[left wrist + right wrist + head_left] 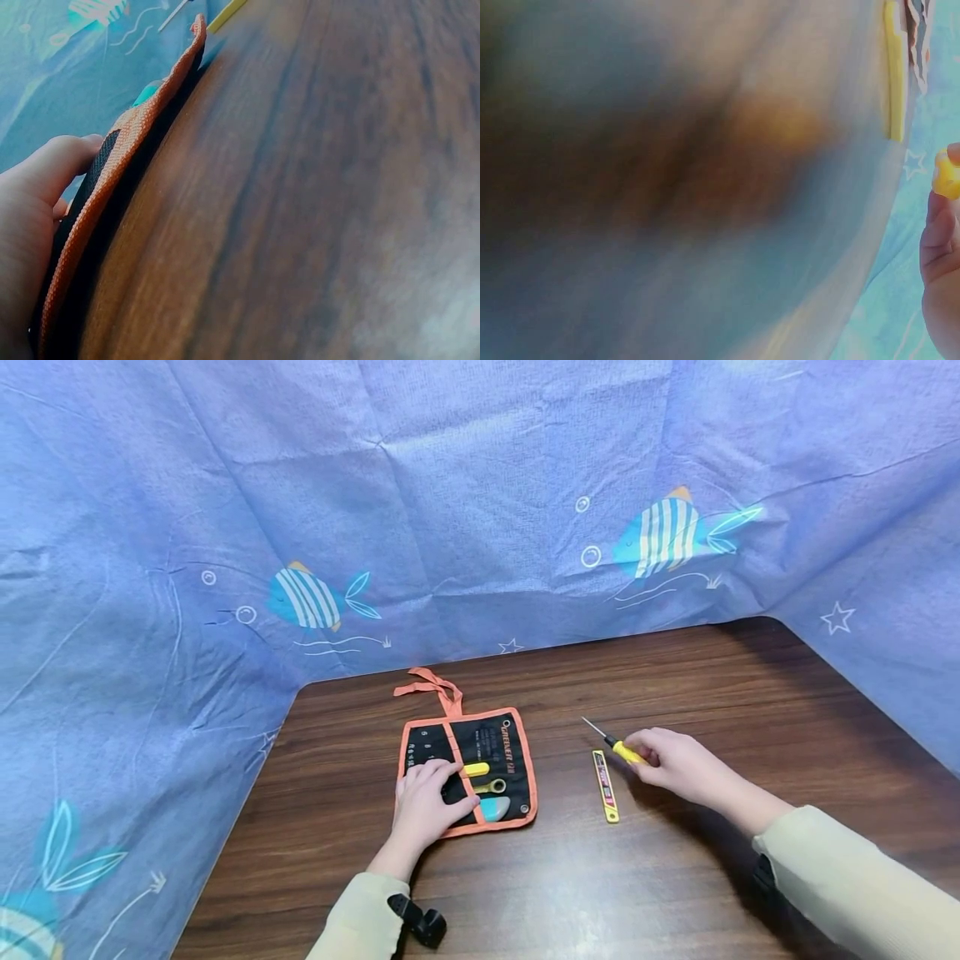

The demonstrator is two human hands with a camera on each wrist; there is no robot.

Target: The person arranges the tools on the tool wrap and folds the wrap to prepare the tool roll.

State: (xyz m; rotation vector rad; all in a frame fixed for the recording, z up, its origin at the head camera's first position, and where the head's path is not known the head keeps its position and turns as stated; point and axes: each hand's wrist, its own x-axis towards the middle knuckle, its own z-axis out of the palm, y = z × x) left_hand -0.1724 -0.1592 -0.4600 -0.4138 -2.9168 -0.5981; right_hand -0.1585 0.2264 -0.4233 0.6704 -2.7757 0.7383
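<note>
My left hand (425,803) rests on a black tool pouch (468,739) with orange trim, its fingers spread over the pocket band. Three tool ends stick out of the pockets: a yellow handle (477,769), a ring spanner (495,786) and a rounded teal and grey end (495,809). In the left wrist view the thumb lies along the pouch's edge (139,124). To the right, my right hand (667,762) pinches the yellow and black handle of a screwdriver (626,752), whose thin shaft points up and left. The handle's yellow end (946,176) shows in the right wrist view.
Between the hands, a flat yellow strip-shaped case (606,787) with a printed label lies on the brown wooden table (540,885). Orange tie straps (438,687) stretch from the pouch's far edge. A blue fish-print cloth (465,510) hangs behind the table.
</note>
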